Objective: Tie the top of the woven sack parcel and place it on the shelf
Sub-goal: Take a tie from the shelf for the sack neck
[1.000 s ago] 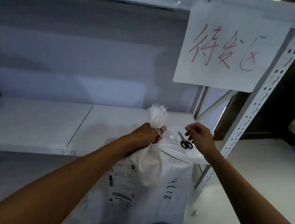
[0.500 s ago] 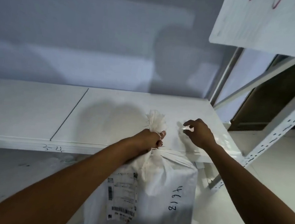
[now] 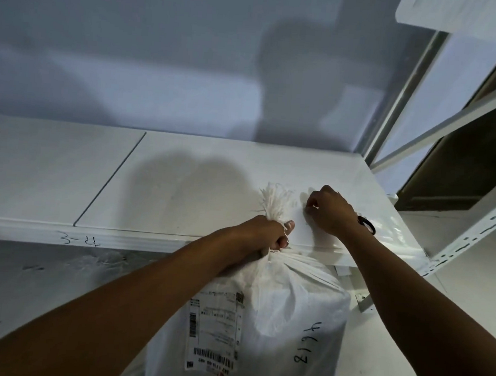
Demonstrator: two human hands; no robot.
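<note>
The white woven sack parcel [image 3: 287,315] stands upright below the shelf's front edge, with a shipping label and a handwritten number on its side. My left hand [image 3: 267,234] grips its gathered neck, and the frayed top [image 3: 275,200] sticks up above my fist. A thin white string crosses my left thumb. My right hand [image 3: 332,212] rests on the white shelf [image 3: 181,188] just right of the sack top. Its fingers are curled and its fingertips pinch a small pale item that I cannot identify.
Black-handled scissors [image 3: 367,224] lie on the shelf behind my right wrist, beside a clear plastic sheet [image 3: 395,229]. A perforated white upright [image 3: 474,235] stands at the right. The shelf edge bears handwritten marks [image 3: 79,238]. A paper sign hangs at the top right.
The camera has tipped down and moved closer. My right hand has shifted left past the scissors and come down onto the shelf with its fingers curled. My left hand keeps hold of the sack neck.
</note>
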